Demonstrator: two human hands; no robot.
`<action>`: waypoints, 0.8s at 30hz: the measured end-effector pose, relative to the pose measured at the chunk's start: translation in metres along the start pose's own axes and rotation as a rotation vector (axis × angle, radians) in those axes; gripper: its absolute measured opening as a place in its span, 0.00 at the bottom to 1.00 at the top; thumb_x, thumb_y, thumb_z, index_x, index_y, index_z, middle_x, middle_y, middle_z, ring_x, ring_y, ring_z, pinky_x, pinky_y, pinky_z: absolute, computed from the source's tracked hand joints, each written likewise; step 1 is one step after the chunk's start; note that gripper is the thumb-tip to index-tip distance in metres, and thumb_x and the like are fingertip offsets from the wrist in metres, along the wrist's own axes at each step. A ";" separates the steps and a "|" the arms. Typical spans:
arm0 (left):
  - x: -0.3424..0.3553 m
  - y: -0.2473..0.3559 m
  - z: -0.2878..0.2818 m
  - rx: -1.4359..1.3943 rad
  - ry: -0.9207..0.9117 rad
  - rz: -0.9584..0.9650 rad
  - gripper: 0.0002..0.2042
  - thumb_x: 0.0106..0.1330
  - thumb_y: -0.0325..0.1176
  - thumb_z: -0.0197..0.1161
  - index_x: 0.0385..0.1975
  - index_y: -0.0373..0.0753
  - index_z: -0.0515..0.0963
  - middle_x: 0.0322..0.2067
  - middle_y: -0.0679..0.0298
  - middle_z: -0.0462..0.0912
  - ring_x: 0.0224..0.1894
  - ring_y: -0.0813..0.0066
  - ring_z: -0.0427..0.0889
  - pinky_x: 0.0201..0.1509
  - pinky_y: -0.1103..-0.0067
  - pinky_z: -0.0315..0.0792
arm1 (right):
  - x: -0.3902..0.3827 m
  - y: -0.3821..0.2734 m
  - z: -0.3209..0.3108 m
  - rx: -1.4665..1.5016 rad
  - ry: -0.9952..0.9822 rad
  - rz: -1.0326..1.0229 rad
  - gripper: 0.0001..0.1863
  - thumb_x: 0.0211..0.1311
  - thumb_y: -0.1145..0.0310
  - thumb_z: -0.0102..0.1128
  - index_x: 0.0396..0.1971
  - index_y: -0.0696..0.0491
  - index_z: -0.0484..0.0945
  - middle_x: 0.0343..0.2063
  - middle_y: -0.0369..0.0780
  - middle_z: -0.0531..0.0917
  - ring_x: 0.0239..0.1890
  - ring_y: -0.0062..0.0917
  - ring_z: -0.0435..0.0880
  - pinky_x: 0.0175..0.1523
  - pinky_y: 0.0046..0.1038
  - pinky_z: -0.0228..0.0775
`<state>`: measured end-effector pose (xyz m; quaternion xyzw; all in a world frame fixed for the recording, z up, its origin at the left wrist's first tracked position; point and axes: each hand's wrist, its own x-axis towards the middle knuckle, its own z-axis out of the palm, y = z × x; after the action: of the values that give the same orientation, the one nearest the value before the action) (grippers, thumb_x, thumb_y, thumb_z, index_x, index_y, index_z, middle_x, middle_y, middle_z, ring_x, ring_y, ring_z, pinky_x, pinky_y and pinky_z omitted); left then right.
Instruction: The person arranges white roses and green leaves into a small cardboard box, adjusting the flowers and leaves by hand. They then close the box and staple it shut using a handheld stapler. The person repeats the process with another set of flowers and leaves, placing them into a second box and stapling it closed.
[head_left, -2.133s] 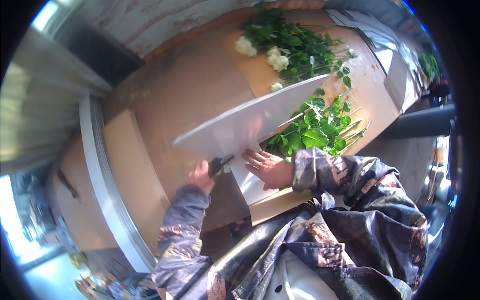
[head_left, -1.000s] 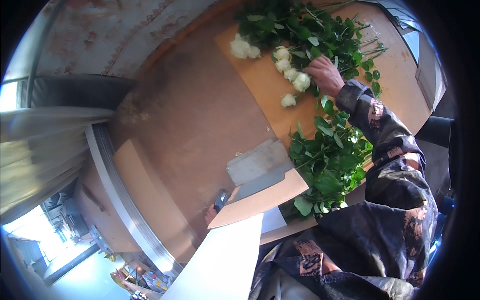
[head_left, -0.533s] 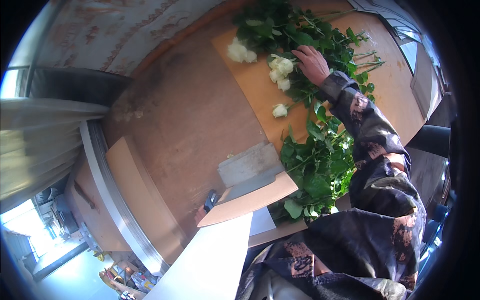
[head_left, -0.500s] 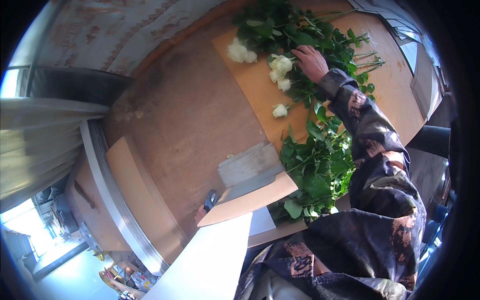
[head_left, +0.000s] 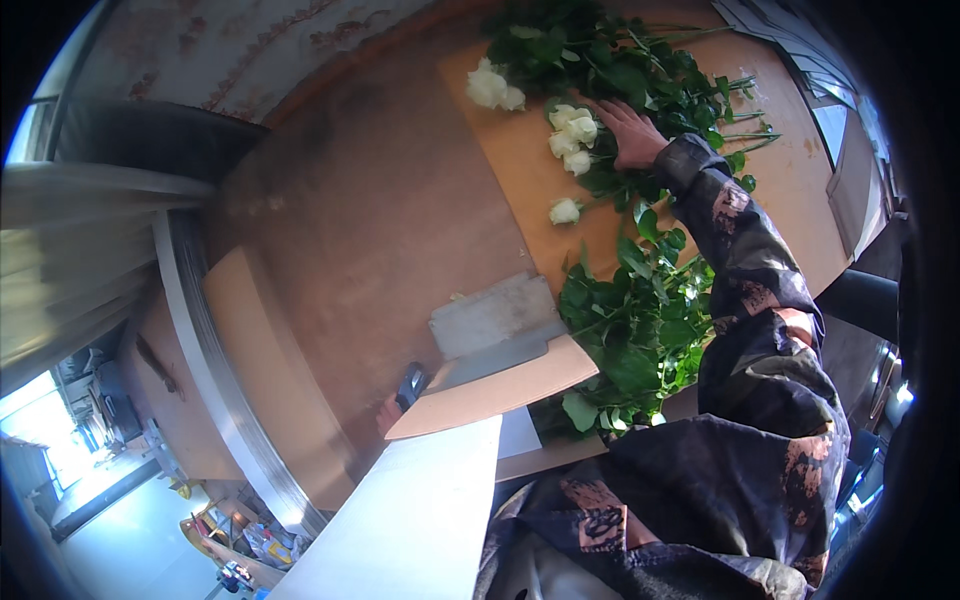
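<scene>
My right hand (head_left: 636, 138) lies on leafy stems with its fingers stretched out, beside a cluster of white roses (head_left: 573, 132). More white roses (head_left: 493, 87) and a single white rose (head_left: 565, 211) rest on the same orange-brown sheet (head_left: 520, 165). Just below my right forearm lies a thick bunch of green leaves (head_left: 640, 320). Only a bit of my left hand (head_left: 388, 415) shows past a brown cardboard piece (head_left: 495, 395); a small dark object (head_left: 410, 384) is against it. The cardboard hides most of that hand, so its grip does not show.
A white panel (head_left: 400, 510) juts up from the lower edge, joined or close to the cardboard. Beyond it a worn grey plate (head_left: 495, 315) lies on the brown table (head_left: 340, 230). Stacked sheets (head_left: 225, 370) line the left, with a curtain behind. Pale sheets (head_left: 855, 170) lean at the right.
The whole view has shifted slightly. My right hand stays on the rose stems, its fingers now reaching a little farther under the leaves. My left hand remains by the cardboard.
</scene>
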<state>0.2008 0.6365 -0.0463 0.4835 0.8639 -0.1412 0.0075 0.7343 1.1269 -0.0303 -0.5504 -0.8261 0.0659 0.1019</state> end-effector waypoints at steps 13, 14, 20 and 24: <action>-0.007 -0.008 0.003 0.013 0.010 -0.009 0.24 0.55 0.42 0.74 0.52 0.40 0.80 0.44 0.48 0.84 0.53 0.41 0.81 0.56 0.52 0.76 | -0.014 -0.016 -0.028 -0.053 0.347 -0.059 0.24 0.46 0.70 0.66 0.48 0.52 0.82 0.43 0.39 0.84 0.56 0.37 0.80 0.64 0.47 0.65; -0.008 -0.010 0.003 0.014 0.007 -0.009 0.24 0.55 0.42 0.74 0.52 0.40 0.80 0.44 0.48 0.84 0.53 0.41 0.81 0.56 0.52 0.76 | -0.020 -0.021 -0.032 -0.055 0.408 -0.076 0.24 0.45 0.70 0.67 0.49 0.52 0.82 0.44 0.40 0.84 0.56 0.37 0.80 0.64 0.48 0.65; -0.010 -0.025 0.003 0.018 0.009 -0.007 0.24 0.55 0.42 0.74 0.52 0.41 0.80 0.45 0.48 0.84 0.53 0.41 0.81 0.56 0.52 0.76 | -0.031 -0.062 -0.049 0.005 0.197 -0.035 0.26 0.49 0.60 0.74 0.48 0.53 0.81 0.47 0.41 0.85 0.58 0.38 0.80 0.68 0.51 0.62; -0.013 -0.036 0.002 0.016 0.003 -0.004 0.25 0.55 0.42 0.74 0.52 0.41 0.80 0.45 0.48 0.84 0.53 0.41 0.81 0.56 0.52 0.76 | -0.033 -0.093 -0.056 0.061 0.242 -0.086 0.31 0.49 0.51 0.78 0.49 0.52 0.80 0.46 0.40 0.85 0.57 0.38 0.81 0.70 0.53 0.60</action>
<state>0.1776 0.6078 -0.0377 0.4820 0.8636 -0.1476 0.0020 0.6765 1.0600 0.0415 -0.5151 -0.8281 0.0196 0.2203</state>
